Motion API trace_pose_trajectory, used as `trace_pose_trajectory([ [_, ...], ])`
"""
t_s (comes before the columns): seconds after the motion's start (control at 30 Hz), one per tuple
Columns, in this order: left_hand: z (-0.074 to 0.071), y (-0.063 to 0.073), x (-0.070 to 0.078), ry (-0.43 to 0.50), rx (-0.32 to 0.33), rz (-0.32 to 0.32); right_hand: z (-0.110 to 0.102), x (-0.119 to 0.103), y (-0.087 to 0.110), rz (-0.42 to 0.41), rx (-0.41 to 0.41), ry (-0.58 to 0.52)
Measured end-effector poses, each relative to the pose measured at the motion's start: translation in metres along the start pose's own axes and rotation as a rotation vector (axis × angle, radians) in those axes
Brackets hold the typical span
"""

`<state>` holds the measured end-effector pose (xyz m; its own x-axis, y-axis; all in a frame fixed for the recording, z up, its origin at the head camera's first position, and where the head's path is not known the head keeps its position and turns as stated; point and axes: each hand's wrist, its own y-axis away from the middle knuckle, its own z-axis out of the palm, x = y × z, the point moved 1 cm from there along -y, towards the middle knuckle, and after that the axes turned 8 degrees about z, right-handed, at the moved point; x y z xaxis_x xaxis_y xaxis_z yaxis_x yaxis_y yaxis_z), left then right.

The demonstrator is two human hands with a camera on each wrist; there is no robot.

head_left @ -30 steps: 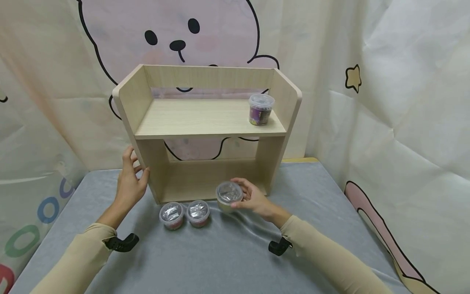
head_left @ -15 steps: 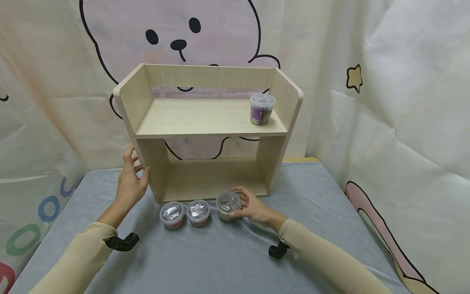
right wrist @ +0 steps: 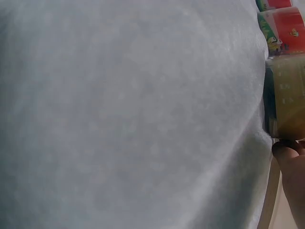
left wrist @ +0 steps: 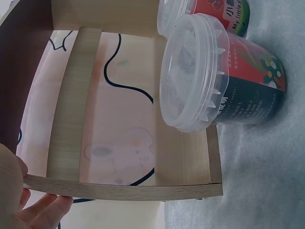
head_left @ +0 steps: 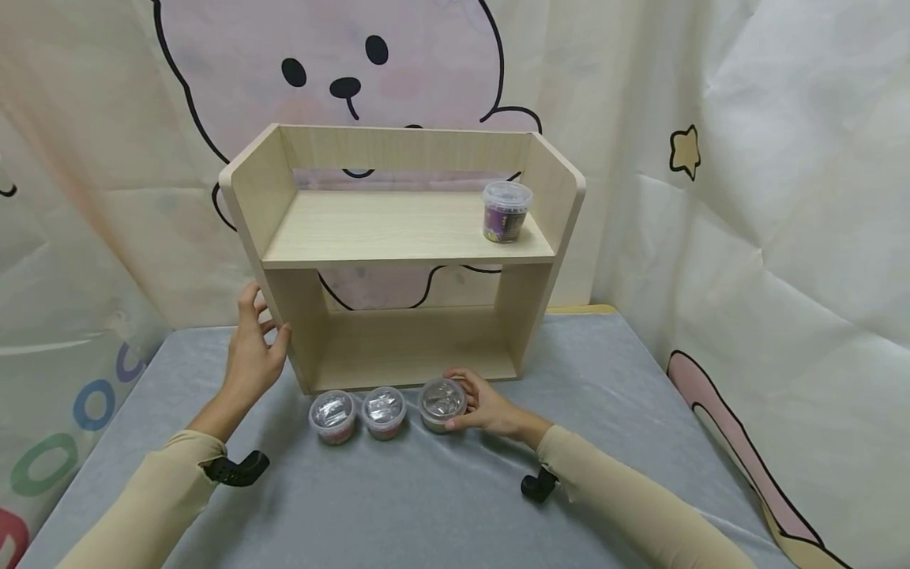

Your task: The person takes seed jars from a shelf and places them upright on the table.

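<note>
A small wooden two-tier shelf stands on the cloth-covered table. My left hand holds its left side panel, thumb at the front edge; in the left wrist view, fingertips lie along the panel's outer side. My right hand grips a clear-lidded plastic tub from its right side, thumb in front. The tub looks tan in the right wrist view, low by the cloth. Left of it stand two similar tubs with red labels, a middle tub and a left tub.
A purple-labelled tub stands at the right end of the upper tier. The grey-blue tablecloth is creased near my right hand. Printed curtains hang behind and beside the table.
My right hand has lowered the tan tub slightly toward the table, in line with the two red-labelled tubs. The left hand has stayed on the shelf.
</note>
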<state>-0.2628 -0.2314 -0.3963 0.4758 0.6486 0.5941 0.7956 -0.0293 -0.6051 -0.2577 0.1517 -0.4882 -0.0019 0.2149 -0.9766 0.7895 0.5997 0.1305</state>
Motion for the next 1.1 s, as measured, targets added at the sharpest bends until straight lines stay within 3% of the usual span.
trace_pose_trajectory([
  [0.23, 0.0, 0.001, 0.0, -0.009, -0.005, -0.005, 0.0, 0.0, 0.001, 0.008, -0.027, -0.003],
  [0.47, 0.002, 0.0, 0.0, -0.014, -0.009, -0.016, -0.003, -0.006, 0.004, -0.01, -0.012, 0.071],
  [0.87, 0.002, -0.001, -0.001, -0.017, 0.015, -0.001, -0.03, -0.05, 0.012, -0.09, 0.127, 0.113],
  [1.1, 0.002, 0.0, -0.001, -0.011, 0.028, 0.005, -0.037, -0.084, 0.022, -0.13, 0.151, 0.112],
])
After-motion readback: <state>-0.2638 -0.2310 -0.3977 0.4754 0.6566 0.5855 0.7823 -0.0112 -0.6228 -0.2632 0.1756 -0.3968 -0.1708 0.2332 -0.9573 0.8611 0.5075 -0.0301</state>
